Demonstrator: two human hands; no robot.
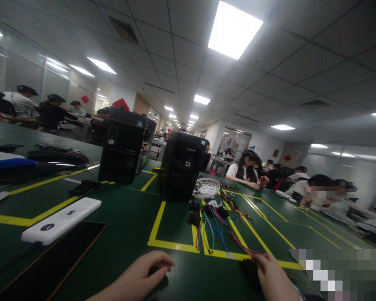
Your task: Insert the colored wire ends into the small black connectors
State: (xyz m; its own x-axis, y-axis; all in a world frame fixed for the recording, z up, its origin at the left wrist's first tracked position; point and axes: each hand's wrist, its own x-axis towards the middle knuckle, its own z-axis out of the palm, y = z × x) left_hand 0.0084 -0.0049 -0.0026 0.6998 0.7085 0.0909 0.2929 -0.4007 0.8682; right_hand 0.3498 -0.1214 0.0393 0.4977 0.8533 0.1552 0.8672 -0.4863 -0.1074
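- Black wired component point(249, 269): lies at the near edge of the green table point(181, 274), just outside the yellow tape point(175, 245), at the right hand point(274, 276).
- Right hand: thumb and fingers close on the component's edge, where red and blue wires reach the fingertips; the exact contact is partly hidden.
- Left hand point(147, 269): hovers over or rests on the tabletop, I cannot tell which; its fingers are loosely curled and it appears to grip nothing.
- Wire bundle point(217, 228): red, blue and green strands fan toward the hands from a cluster of black connectors point(194, 213).
- White fan grille point(206, 188): sits behind the bundle, beside the right black computer tower point(183, 167).
- Left black computer tower point(120, 146): stands upright farther left.
- White power strip point(62, 220): lies at left with a dark cable, alongside a dark flat slab point(54, 261) with an orange edge.
- Seated person point(246, 171): works across the table, both hands raised near the tabletop.
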